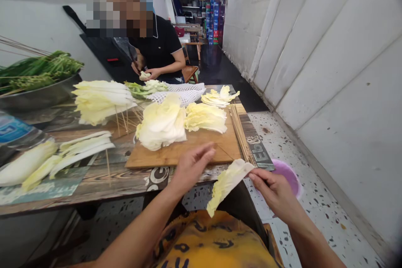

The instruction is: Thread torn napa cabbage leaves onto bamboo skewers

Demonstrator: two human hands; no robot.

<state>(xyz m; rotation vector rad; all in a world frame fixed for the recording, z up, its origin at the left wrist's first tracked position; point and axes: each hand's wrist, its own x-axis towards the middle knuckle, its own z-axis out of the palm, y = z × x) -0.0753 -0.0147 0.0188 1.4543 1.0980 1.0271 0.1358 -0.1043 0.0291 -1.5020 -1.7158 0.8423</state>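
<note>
Fingers of the right hand (258,179) are closed in a narrow pinch on the pale rib end of a napa cabbage leaf (226,186), and its frilled yellow tip is left hanging toward the left hand (190,169). That hand is held open with its fingers spread, nothing gripped, just over the front edge of a wooden cutting board (185,155); whether contact is made cannot be told. Two piles of cabbage leaves (161,123) are laid on the board ahead of the left hand, and bamboo skewers (240,138) are laid beyond the right-hand fingers, along the board's side on the bench (109,176). A purple basin (289,178) is seen on the speckled floor (317,201) beneath the right hand. Far ahead, a piece of cabbage (145,76) is held by a co-worker's hands (147,74).
</note>
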